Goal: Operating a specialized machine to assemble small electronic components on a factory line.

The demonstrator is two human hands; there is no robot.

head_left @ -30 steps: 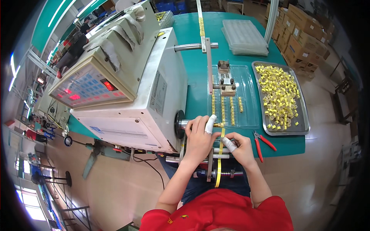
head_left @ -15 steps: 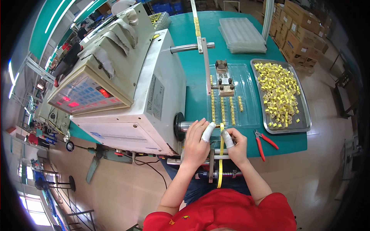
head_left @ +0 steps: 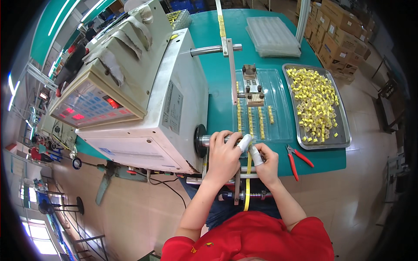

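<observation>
A yellow tape strip (head_left: 247, 187) rises from a roller near my body to the end of the winding machine's metal spindle (head_left: 210, 140). My left hand (head_left: 223, 158) is curled over the spindle end, its white-wrapped fingertip pressing on the tape's upper end. Close on its right, my right hand (head_left: 267, 164) is closed with fingers bent, its wrapped fingertip against the same spot. What sits on the spindle between the fingertips is hidden. Just beyond my hands, a clear plastic tray (head_left: 281, 117) holds rows of small yellow-wrapped coil bobbins (head_left: 262, 124).
The white winding machine (head_left: 143, 139) with a lit control panel (head_left: 93, 104) stands at left. At right, a metal tray (head_left: 346, 140) carries many yellow bobbins, with red-handled cutters (head_left: 293, 165) before it. A metal fixture (head_left: 254, 93) and stacked clear trays (head_left: 273, 37) lie farther back.
My left fingertip has moved slightly right and down, now covering the tape's top end. My right fingertip has tilted in closer to it. The view has shifted slightly.
</observation>
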